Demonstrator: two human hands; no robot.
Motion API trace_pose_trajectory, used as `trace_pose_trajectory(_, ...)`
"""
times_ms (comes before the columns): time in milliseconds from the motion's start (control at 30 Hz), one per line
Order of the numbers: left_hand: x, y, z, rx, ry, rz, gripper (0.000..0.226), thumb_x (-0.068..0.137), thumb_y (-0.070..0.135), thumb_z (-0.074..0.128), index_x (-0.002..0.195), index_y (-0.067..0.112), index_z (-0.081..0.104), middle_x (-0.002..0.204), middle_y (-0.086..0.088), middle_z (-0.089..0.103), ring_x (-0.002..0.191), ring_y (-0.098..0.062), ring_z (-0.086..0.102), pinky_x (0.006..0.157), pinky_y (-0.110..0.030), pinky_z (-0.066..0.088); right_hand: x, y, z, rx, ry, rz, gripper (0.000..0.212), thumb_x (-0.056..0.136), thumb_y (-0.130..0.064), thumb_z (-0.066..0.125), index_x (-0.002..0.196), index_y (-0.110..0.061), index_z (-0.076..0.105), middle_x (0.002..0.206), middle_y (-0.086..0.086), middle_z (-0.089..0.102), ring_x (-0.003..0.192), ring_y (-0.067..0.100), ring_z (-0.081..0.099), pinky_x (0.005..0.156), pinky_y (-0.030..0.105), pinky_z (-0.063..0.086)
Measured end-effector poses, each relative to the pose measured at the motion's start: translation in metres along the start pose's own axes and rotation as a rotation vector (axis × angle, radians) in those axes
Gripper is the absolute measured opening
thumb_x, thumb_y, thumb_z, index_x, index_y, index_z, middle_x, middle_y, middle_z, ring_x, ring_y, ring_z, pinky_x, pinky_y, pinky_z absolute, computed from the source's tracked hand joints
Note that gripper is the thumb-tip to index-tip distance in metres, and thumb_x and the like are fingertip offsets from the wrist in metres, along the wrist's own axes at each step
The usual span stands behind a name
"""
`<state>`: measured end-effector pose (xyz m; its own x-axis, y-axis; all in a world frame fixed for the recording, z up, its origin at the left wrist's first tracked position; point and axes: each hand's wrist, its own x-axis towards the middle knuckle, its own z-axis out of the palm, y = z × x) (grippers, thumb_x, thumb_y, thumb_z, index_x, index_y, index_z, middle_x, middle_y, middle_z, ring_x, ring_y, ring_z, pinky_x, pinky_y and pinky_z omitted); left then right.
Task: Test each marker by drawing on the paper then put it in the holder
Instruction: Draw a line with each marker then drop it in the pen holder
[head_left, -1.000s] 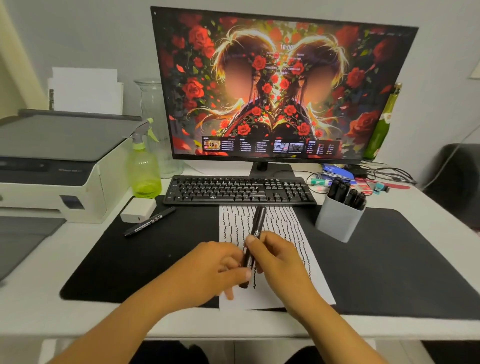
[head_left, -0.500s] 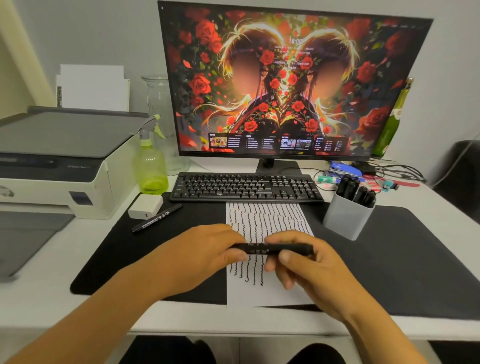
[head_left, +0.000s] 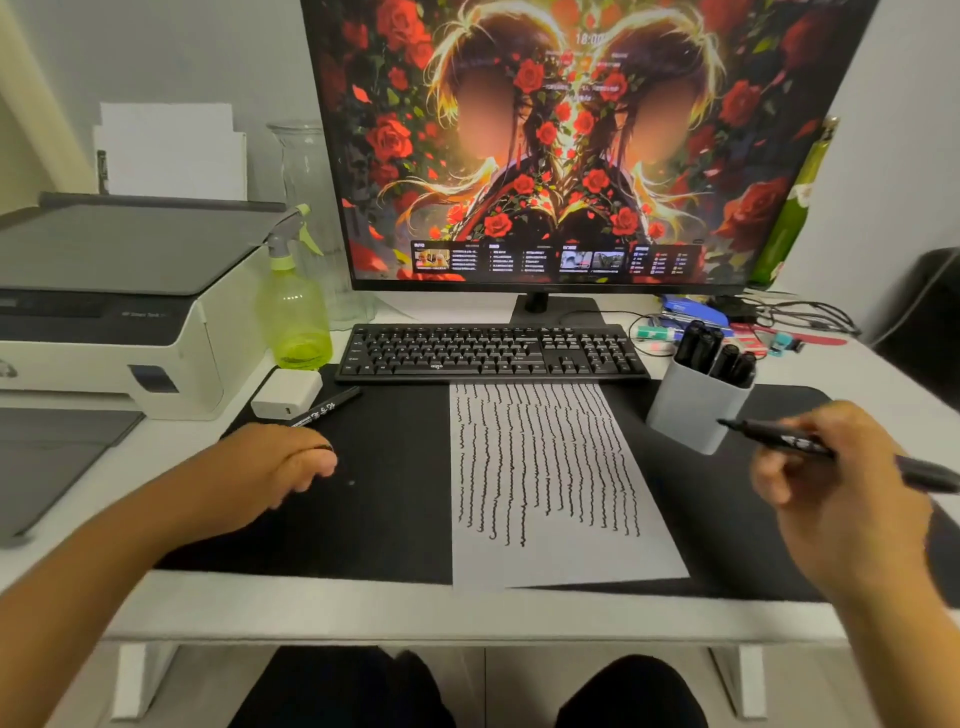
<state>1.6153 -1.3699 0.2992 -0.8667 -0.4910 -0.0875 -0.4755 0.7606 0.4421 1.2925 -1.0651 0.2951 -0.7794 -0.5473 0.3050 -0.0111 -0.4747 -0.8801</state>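
Observation:
My right hand (head_left: 841, 499) holds an uncapped black marker (head_left: 779, 439) at the right, its tip pointing left, just in front of the grey holder (head_left: 691, 410). Several black markers (head_left: 711, 353) stand in that holder. The white paper (head_left: 571, 556) lies in the middle of the black desk mat (head_left: 374, 519), covered with rows of wavy black lines. My left hand (head_left: 270, 467) rests curled on the mat to the left of the paper, a small dark piece, apparently the cap, at its fingertips. Another capped marker (head_left: 327, 406) lies on the mat behind it.
A black keyboard (head_left: 488, 353) sits just behind the paper, below the monitor (head_left: 571, 130). At the left are a white charger block (head_left: 285, 392), a green spray bottle (head_left: 293, 317) and a printer (head_left: 104, 312). Cables and small items lie behind the holder.
The hands pulled the marker apart over the paper. My right hand swung right with the uncapped marker towards the holder; my left hand moved left onto the mat.

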Motion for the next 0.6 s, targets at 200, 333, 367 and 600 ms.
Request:
trace_pose_trajectory(200,0.046,0.034,0.063,0.102,0.109,0.083,0.028,0.090,0.054,0.046,0.112,0.039,0.056,0.097,0.026,0.055,0.085,0.006,0.055,0.074,-0.015,0.043,-0.014,0.049,0.054,-0.449,-0.309,0.117,0.015,0.094,-0.031,0.065,0.099,-0.018,0.072,0.085,0.009,0.074,0.070,0.023,0.071,0.050,0.027,0.055)
trace_pose_trajectory(333,0.070,0.045,0.089,0.060,0.253,0.096,0.035,0.091,0.050,0.049,0.119,0.032,0.056,0.106,0.014,0.055,0.091,-0.003,0.053,0.080,-0.024,0.047,-0.022,0.082,0.078,-0.647,-0.275,0.203,0.023,0.096,-0.019,0.061,0.076,-0.018,0.071,0.066,0.000,0.071,0.056,0.012,0.063,0.048,0.025,0.049)
trace_pose_trajectory(367,0.074,0.045,0.094,0.049,0.269,0.104,0.034,0.091,0.048,0.051,0.119,0.030,0.058,0.105,0.011,0.055,0.089,-0.004,0.053,0.080,-0.024,0.047,-0.025,0.088,0.080,-0.687,-0.257,0.209,0.026,0.095,-0.019,0.060,0.071,-0.020,0.069,0.062,-0.002,0.070,0.054,0.011,0.062,0.048,0.025,0.049)
trace_pose_trajectory(600,0.085,0.034,0.109,0.039,0.314,0.109,0.033,0.089,0.046,0.056,0.117,0.030,0.060,0.103,0.011,0.050,0.086,-0.003,0.046,0.078,-0.018,0.037,-0.032,0.100,0.081,-0.751,-0.156,0.198,0.022,0.091,-0.022,0.063,0.070,-0.016,0.064,0.062,0.005,0.068,0.063,0.036,0.064,0.059,0.046,0.056)
